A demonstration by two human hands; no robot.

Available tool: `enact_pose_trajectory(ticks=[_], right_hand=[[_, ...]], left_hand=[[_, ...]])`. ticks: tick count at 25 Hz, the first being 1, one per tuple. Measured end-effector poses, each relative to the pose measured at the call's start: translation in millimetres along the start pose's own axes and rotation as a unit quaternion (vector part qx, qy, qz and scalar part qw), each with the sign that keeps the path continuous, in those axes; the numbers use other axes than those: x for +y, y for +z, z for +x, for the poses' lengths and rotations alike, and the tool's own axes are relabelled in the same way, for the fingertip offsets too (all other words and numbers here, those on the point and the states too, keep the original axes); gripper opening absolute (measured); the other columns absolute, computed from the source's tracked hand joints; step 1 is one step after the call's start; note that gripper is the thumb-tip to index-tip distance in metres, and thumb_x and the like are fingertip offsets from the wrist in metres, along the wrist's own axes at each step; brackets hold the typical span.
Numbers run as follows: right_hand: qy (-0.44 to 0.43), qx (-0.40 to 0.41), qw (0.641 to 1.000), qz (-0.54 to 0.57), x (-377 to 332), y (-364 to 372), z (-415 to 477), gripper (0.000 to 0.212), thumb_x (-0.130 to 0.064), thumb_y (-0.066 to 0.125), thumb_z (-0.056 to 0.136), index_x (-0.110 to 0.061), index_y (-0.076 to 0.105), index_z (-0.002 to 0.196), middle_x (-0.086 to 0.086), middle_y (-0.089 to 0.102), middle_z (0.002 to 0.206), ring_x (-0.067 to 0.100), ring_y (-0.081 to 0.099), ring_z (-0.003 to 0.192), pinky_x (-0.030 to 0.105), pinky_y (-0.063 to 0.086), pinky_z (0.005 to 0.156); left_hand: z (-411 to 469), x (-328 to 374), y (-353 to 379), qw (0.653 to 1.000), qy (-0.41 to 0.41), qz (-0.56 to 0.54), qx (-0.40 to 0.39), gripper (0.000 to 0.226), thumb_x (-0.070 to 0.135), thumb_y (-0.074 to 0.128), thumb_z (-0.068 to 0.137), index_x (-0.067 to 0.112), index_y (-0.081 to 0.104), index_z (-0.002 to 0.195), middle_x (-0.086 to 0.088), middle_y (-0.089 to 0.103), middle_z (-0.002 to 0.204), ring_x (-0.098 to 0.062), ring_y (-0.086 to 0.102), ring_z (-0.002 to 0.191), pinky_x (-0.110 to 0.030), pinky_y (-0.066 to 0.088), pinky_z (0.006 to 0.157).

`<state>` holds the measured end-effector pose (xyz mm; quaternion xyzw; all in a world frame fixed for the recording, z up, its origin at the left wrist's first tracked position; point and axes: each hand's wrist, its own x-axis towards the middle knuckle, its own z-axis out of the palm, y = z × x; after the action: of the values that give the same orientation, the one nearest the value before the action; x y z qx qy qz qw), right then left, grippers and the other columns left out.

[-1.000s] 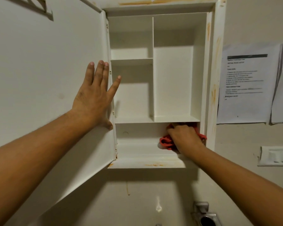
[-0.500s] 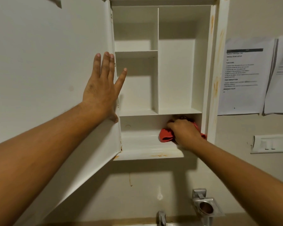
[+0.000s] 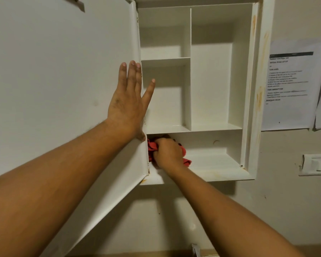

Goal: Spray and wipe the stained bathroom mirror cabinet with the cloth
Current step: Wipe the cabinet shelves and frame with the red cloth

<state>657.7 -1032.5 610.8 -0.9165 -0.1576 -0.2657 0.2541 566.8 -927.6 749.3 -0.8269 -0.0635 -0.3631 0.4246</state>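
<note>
The white wall cabinet (image 3: pixel 252 89) hangs open, with bare shelves and orange stains down its right frame. Its door (image 3: pixel 63 89) is swung out to the left. My left hand (image 3: pixel 128 102) presses flat against the door's inner face near the hinge edge, fingers straight. My right hand (image 3: pixel 168 153) grips a bunched red cloth (image 3: pixel 152 147) at the left end of the bottom shelf (image 3: pixel 215 164), close to the door hinge. Much of the cloth is hidden under my fingers. No spray bottle is in view.
Printed paper sheets (image 3: pixel 293 86) are taped to the wall right of the cabinet. A white switch plate (image 3: pixel 317 165) sits lower right. Beige wall runs below the cabinet, and a bit of metal fixture (image 3: pixel 195 250) shows at the bottom edge.
My right hand has slid the red cloth along the bottom shelf from its right end to its left end. The left hand stays on the door. The view has shifted.
</note>
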Motion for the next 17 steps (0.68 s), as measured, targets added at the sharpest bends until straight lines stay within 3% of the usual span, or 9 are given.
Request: enact_pose_trajectory(ticks=[3,6,10,12,15,17], right_hand=[[-0.107,-0.033,0.992,-0.062,3,11,2,0.012,-0.010,0.061,0.088,-0.015,0.071,0.093,0.001,0.057,0.081,0.025,0.060,0.079,0.040,0.054,0.074],[-0.178,-0.101,0.970,-0.129,7,-1,4,0.007,-0.013,0.065,0.085,-0.016,0.068,0.091,0.001,0.050,0.089,0.022,0.054,0.078,0.037,0.049,0.072],[-0.200,-0.195,0.945,-0.169,18,-34,13,0.006,-0.023,0.061,0.091,-0.019,0.060,0.087,-0.001,0.056,0.085,0.021,0.059,0.075,0.035,0.051,0.069],[-0.155,-0.193,0.936,-0.248,43,-55,15,0.017,-0.034,0.060,0.091,-0.020,0.061,0.081,-0.002,0.061,0.078,0.019,0.060,0.068,0.035,0.053,0.069],[-0.113,-0.128,0.913,-0.372,61,-67,11,0.030,-0.046,0.059,0.093,-0.020,0.061,0.079,-0.005,0.059,0.075,0.017,0.055,0.066,0.035,0.045,0.068],[-0.122,-0.091,0.945,-0.289,55,-55,10,0.022,-0.040,0.063,0.094,-0.018,0.063,0.091,-0.002,0.061,0.085,0.023,0.059,0.076,0.035,0.042,0.069]], left_hand=[[0,1,1,1.000,-0.001,-0.001,-0.001,0.163,0.107,0.043,0.048,0.009,-0.026,0.157,-0.042,-0.018,0.160,-0.057,-0.015,0.151,-0.066,0.000,0.122],[2,-1,2,1.000,-0.005,0.002,0.003,0.164,0.108,0.041,0.046,0.008,-0.027,0.157,-0.041,-0.019,0.160,-0.056,-0.016,0.151,-0.065,0.000,0.122],[1,-1,-1,1.000,0.001,0.004,-0.006,0.163,0.108,0.040,0.047,0.008,-0.027,0.157,-0.040,-0.021,0.160,-0.055,-0.018,0.151,-0.065,0.000,0.122],[1,0,-2,1.000,-0.001,0.001,-0.013,0.162,0.108,0.041,0.048,0.009,-0.027,0.157,-0.040,-0.021,0.160,-0.055,-0.019,0.150,-0.065,0.000,0.122],[2,0,-1,1.000,-0.003,0.001,-0.012,0.163,0.108,0.040,0.047,0.009,-0.028,0.157,-0.039,-0.022,0.160,-0.055,-0.019,0.151,-0.065,0.000,0.122],[3,1,-1,1.000,-0.005,0.006,-0.012,0.164,0.109,0.040,0.046,0.009,-0.028,0.157,-0.039,-0.021,0.160,-0.054,-0.019,0.151,-0.065,0.001,0.122]])
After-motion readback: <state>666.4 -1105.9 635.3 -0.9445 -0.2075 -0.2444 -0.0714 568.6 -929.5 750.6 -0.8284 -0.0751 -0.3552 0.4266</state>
